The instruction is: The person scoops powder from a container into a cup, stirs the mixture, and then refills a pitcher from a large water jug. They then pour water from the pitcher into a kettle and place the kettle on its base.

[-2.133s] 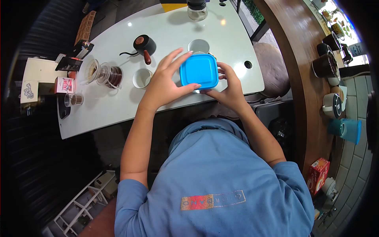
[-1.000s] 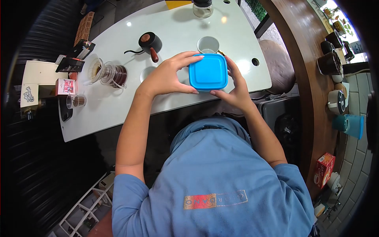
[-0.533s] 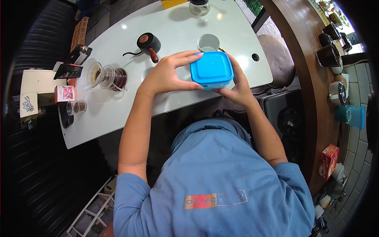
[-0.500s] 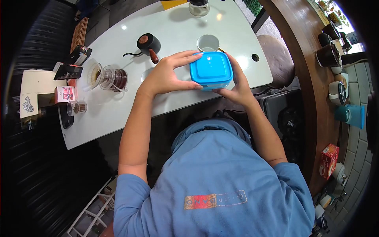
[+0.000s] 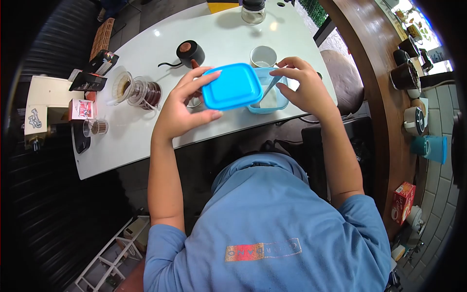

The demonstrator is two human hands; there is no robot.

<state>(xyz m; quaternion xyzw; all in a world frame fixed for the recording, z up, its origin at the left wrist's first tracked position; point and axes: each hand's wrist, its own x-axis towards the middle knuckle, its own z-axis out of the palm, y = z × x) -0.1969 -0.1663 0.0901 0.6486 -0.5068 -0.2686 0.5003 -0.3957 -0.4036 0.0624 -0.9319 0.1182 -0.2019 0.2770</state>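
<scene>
My left hand [image 5: 187,102] grips a bright blue plastic lid [image 5: 232,86] by its left edge, thumb below and fingers above, and holds it tilted over the table. The lid's matching clear-blue square tub [image 5: 270,108] stands uncovered near the table's front edge, with white granular-looking contents. My right hand [image 5: 309,87] is over the tub, thumb and fingers closing around the upper end of a blue-grey spoon [image 5: 272,85]. The spoon slants down into the tub; its lower end is partly behind the lid. A whitish metal cup [image 5: 263,56] stands just behind the tub.
A black gooseneck kettle [image 5: 190,52] with a wooden handle stands behind my left hand. To the left are a glass coffee dripper and server [image 5: 146,92], a small glass [image 5: 99,127] and coffee bags [image 5: 95,73]. A dark-lidded jar [image 5: 253,13] stands at the back of the white table [image 5: 131,151].
The lid has come off the tub and moved left in my left hand. My right hand has let go of the tub's side and moved above it to the spoon.
</scene>
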